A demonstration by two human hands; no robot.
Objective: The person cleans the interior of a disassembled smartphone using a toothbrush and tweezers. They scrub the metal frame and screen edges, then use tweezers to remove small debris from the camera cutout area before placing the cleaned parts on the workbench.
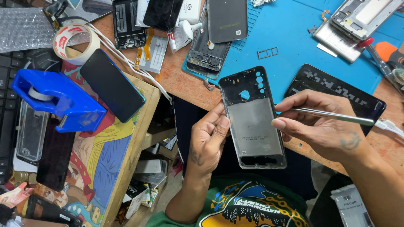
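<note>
An opened phone frame [252, 120] is held upright in the near middle, its dark plastic edge surrounding a grey metal plate, with cut-outs at the far end. A slim metal tool [332, 115] is laid across its right edge.

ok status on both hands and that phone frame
Left hand gripping phone frame by its edge. Right hand holding metal tool, tip at frame's right side. Nothing between them.

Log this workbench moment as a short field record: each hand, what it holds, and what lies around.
left hand: grips the phone frame by its left edge
right hand: holds metal tweezers, tip at the frame's right edge
work surface: blue mat on a wooden bench
nearby: blue tape dispenser, tape roll, dark phone
</note>
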